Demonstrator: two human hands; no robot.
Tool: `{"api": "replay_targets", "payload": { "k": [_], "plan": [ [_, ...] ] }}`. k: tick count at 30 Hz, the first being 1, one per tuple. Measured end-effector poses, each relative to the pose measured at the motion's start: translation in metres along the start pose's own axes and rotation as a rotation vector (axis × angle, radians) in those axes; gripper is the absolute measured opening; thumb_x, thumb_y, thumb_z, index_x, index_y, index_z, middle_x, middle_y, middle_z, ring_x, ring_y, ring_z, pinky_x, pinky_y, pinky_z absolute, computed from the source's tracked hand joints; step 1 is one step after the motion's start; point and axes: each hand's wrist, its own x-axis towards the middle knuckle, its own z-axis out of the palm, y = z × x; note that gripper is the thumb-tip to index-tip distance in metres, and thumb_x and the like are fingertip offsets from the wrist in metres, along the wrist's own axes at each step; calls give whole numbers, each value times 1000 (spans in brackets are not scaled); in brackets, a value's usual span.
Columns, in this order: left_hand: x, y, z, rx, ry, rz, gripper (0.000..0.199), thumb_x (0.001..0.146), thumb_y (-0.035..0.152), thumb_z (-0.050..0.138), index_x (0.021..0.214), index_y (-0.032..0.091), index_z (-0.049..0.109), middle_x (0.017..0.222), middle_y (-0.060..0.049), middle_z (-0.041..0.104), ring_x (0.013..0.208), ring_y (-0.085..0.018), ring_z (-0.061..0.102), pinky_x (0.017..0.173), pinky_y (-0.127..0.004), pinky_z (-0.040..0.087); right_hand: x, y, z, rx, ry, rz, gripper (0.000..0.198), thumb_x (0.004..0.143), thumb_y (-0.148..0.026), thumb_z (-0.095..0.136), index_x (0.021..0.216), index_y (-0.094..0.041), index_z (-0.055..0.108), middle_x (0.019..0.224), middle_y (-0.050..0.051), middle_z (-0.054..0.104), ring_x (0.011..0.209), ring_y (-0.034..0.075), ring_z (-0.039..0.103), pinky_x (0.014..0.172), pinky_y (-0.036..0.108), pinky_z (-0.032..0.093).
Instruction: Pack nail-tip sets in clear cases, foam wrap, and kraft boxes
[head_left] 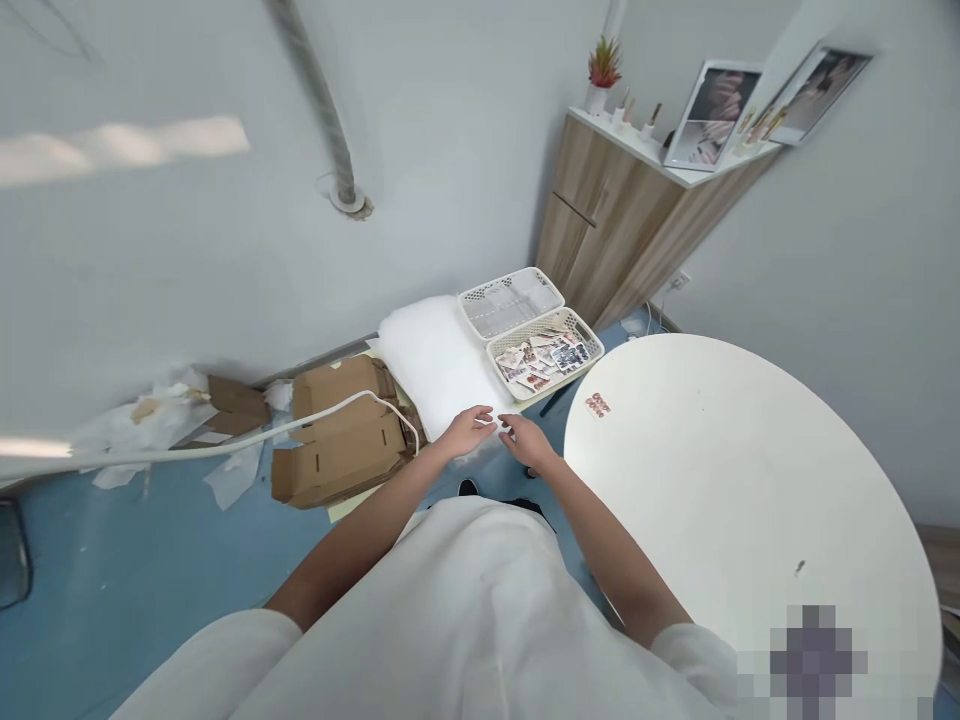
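In the head view my left hand [469,432] and my right hand [525,441] are close together in front of my body, fingertips facing each other with a small gap. On both, the fingers are loosely curved, thumb and fingers apart, and I see nothing held. Just behind them lies a thick stack of white sheets [439,365], foam-like in look; whether my fingertips touch its near edge I cannot tell. Beyond my right hand is a white basket [491,362] full of small printed cards [544,358]. Behind it sits a second white basket [463,300] with clear plastic packets [514,303].
Flattened cardboard boxes [341,440] lie left of the stack, crossed by a white hose [255,438]. A round white table [720,470] on my right bears a small card [598,404]. A wooden cabinet [622,220] stands in the corner. Wrapping scraps [169,405] litter the wall's foot.
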Motion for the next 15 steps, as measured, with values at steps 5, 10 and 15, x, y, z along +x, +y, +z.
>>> {"api": "replay_targets", "payload": {
  "k": [5, 10, 15],
  "plan": [
    [4, -5, -34, -20, 95, 2, 40, 76, 30, 58, 112, 13, 54, 103, -10, 63, 85, -16, 62, 76, -30, 50, 22, -16, -6, -3, 1, 9, 34, 86, -27, 43, 118, -18, 50, 107, 8, 62, 81, 13, 61, 74, 26, 46],
    [14, -1, -44, -42, 48, 19, 42, 77, 32, 56, 114, 13, 52, 105, -11, 62, 88, -17, 61, 77, -29, 49, 30, -4, -26, -13, -38, 124, 34, 85, -29, 43, 115, -17, 53, 103, 8, 64, 78, 15, 62, 72, 28, 46],
    [39, 8, -46, -36, 2, 11, 44, 78, 33, 54, 117, 13, 50, 109, -12, 60, 91, -18, 61, 75, -29, 50, 50, 20, -48, 12, 65, 209, 36, 84, -32, 43, 116, -16, 53, 106, 9, 63, 82, 17, 61, 71, 29, 47]
  ]
}}
